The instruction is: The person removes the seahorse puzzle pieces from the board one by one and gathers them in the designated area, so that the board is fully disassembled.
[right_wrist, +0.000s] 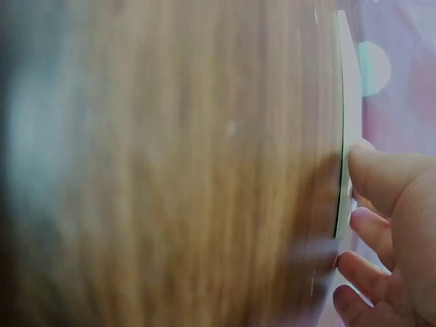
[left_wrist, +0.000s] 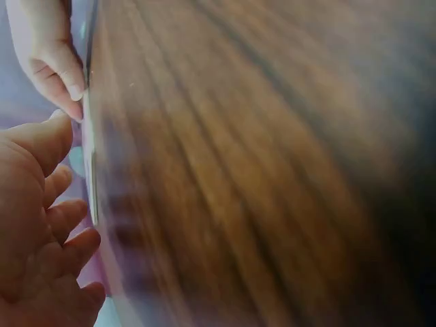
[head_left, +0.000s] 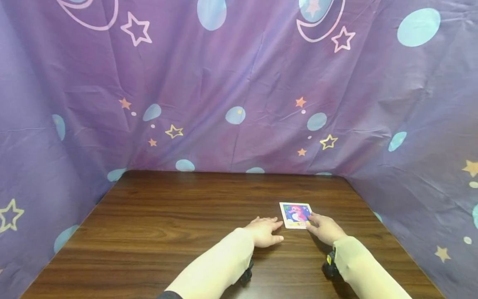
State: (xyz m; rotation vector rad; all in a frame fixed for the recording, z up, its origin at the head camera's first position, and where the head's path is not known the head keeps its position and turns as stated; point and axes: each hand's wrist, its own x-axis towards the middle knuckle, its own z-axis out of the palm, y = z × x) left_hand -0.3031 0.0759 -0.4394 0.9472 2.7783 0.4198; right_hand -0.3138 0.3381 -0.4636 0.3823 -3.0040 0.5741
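A square card [head_left: 296, 215] with a white border and a pink seahorse picture lies on the wooden table, right of centre in the head view. My right hand [head_left: 325, 229] holds its near right corner, thumb at the near edge and fingers at the right side. In the right wrist view the card [right_wrist: 349, 88] shows edge-on, with the thumb against it. My left hand [head_left: 262, 232] rests palm down just left of the card, fingers spread and holding nothing. Whether its fingertips touch the card is unclear in the left wrist view.
The dark brown wooden table [head_left: 168, 224] stretches out around both hands. A purple cloth [head_left: 209, 83] with stars and moons hangs behind the table and along both sides. A dark wrist device [head_left: 329, 265] sits under the right sleeve.
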